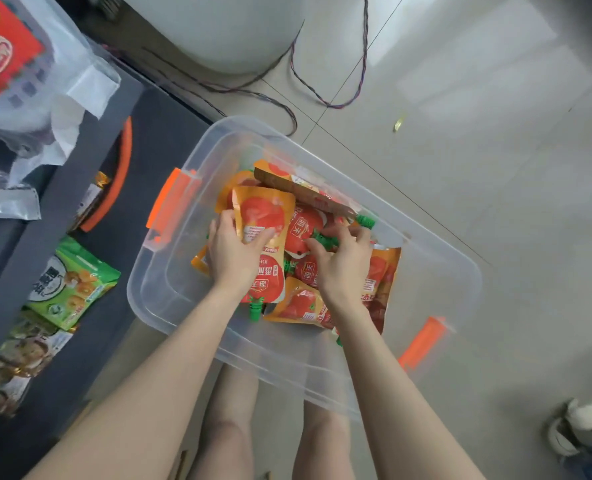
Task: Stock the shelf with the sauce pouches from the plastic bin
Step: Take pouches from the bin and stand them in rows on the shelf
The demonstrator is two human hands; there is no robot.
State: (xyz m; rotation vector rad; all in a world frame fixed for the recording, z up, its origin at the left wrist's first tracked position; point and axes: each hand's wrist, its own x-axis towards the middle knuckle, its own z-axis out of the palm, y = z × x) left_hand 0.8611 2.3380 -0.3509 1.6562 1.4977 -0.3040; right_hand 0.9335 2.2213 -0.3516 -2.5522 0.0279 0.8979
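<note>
With most sauce pouches (301, 233) left piled in the plastic bin (443, 271) beside the shelf (45, 209), your left hand (234, 251) pinches one pouch and your right hand (343, 265) closes its grip on a green spout (325, 240).

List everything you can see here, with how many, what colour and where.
plastic bin: one, clear with orange latches, on the floor
sauce pouches: several, orange-red with green caps, inside the bin
shelf: one, dark grey, left
green snack bag: one, on the shelf
cable: one, dark, on the floor
shoe: one, white, lower right
left hand: grip on a pouch
right hand: fingers at a green cap
</note>
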